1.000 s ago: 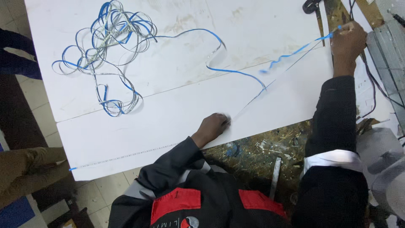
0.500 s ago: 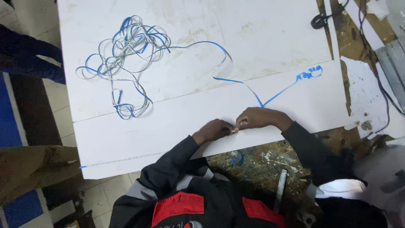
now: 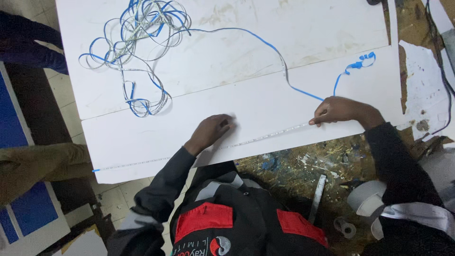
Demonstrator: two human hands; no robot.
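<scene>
A thin strip (image 3: 265,137) runs left to right along the white board's (image 3: 332,28) near edge; left hand (image 3: 211,132) presses it flat, right hand (image 3: 339,110) pinches it.

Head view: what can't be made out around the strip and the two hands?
- Left hand: fingertips blurred; whether they press the strip or only the white board cannot be told.
- Right hand: the strip runs under the fingers, so the grip is hidden.
- Tangle of blue strip: its top is cut off by the upper edge; loops too thin to follow.
- Black cable: leaves at the top and right edges.
</scene>
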